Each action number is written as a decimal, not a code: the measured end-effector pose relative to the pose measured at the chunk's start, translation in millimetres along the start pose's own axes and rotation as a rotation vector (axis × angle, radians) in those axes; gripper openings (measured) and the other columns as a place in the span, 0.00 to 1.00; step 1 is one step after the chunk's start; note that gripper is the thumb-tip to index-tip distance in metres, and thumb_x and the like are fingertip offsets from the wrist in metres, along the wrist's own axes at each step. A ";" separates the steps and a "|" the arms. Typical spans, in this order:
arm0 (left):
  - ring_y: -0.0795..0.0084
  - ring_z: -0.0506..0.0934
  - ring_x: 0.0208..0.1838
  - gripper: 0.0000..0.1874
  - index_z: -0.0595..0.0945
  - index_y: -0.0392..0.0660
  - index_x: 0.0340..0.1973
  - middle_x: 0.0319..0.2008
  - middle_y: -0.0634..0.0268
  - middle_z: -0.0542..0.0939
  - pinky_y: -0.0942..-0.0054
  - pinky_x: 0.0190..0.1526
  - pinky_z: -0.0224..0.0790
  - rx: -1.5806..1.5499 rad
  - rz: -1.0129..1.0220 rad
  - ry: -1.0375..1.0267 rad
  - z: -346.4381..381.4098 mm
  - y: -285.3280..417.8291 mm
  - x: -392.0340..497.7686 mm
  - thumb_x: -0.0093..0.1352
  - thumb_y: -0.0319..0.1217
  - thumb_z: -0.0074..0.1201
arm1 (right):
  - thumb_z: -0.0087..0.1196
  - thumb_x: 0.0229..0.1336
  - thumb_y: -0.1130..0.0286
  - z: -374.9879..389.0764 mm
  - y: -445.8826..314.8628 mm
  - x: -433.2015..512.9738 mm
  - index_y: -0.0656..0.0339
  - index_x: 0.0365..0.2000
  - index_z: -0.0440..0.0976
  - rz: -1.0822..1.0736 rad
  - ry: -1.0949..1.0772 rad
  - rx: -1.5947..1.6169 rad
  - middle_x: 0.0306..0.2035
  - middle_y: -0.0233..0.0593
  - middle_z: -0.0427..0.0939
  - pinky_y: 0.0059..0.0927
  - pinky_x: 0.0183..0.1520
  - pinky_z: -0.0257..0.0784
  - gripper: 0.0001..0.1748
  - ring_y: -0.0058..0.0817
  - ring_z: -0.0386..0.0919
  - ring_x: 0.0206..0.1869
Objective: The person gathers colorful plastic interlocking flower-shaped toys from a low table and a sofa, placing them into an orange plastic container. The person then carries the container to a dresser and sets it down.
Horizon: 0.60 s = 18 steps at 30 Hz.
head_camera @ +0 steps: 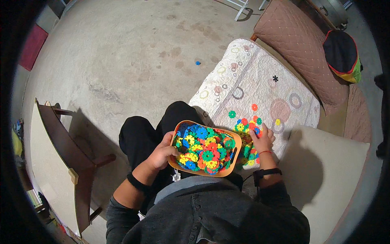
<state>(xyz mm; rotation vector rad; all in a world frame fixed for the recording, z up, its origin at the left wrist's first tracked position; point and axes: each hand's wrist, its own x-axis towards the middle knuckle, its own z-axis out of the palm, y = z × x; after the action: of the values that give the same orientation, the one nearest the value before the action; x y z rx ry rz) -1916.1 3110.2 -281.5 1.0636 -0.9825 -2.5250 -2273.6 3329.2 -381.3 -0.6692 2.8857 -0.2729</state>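
My left hand (163, 154) grips the left end of an orange plastic basket (238, 143), held over my lap. Plastic snowflake-shaped building discs (207, 156) in red, yellow, green and blue fill it. To the basket's right, my right hand (262, 138) touches a heap of similar discs (242, 127) on the white quilted cover (249, 70); its fingers are partly curled, and whether it holds a disc cannot be told. Stray discs lie beyond the heap: a green one (232, 114), a red one (254, 107) and a yellow one (277, 122).
A blue disc (197, 63) lies on the concrete floor (122, 61). At the left stands a table (51, 170) with wooden legs. A brown quilted cushion (298, 52) and a black cap-like item (340, 52) are at the upper right. A beige seat cushion (338, 158) is at the right.
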 end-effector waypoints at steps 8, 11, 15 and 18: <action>0.62 0.72 0.57 0.40 0.63 0.38 0.62 0.54 0.56 0.72 0.67 0.61 0.67 -0.003 0.058 -0.006 -0.1 -6.7 -0.5 0.50 0.19 0.47 | 0.67 0.50 0.45 5.1 -21.9 -5.5 0.53 0.54 0.74 -0.214 0.070 0.061 0.50 0.46 0.73 0.44 0.57 0.68 0.35 0.48 0.69 0.55; 0.61 0.72 0.58 0.40 0.62 0.37 0.62 0.54 0.55 0.72 0.67 0.61 0.67 0.002 0.085 -0.026 -1.3 -8.5 1.8 0.50 0.19 0.46 | 0.67 0.51 0.49 7.6 -16.2 2.0 0.60 0.44 0.77 -0.266 0.113 0.093 0.44 0.50 0.77 0.43 0.52 0.72 0.29 0.49 0.75 0.49; 0.61 0.72 0.58 0.40 0.62 0.37 0.62 0.55 0.54 0.72 0.67 0.61 0.67 -0.011 0.100 -0.044 -2.5 -9.6 3.4 0.50 0.19 0.46 | 0.66 0.51 0.55 2.8 -5.4 13.3 0.62 0.41 0.79 -0.307 0.132 0.161 0.41 0.52 0.80 0.45 0.50 0.73 0.23 0.50 0.77 0.46; 0.61 0.73 0.58 0.40 0.62 0.37 0.62 0.55 0.54 0.72 0.67 0.61 0.67 -0.027 0.089 -0.039 -2.4 -10.3 2.0 0.50 0.18 0.46 | 0.66 0.51 0.56 -9.1 2.0 19.7 0.62 0.41 0.79 -0.280 0.172 0.137 0.41 0.52 0.81 0.44 0.49 0.74 0.22 0.50 0.78 0.46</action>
<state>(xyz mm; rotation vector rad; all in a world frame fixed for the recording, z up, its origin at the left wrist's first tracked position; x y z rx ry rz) -1915.4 3115.8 -290.7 0.9450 -0.9801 -2.4888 -2293.7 3323.4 -375.3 -1.0731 2.8902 -0.5852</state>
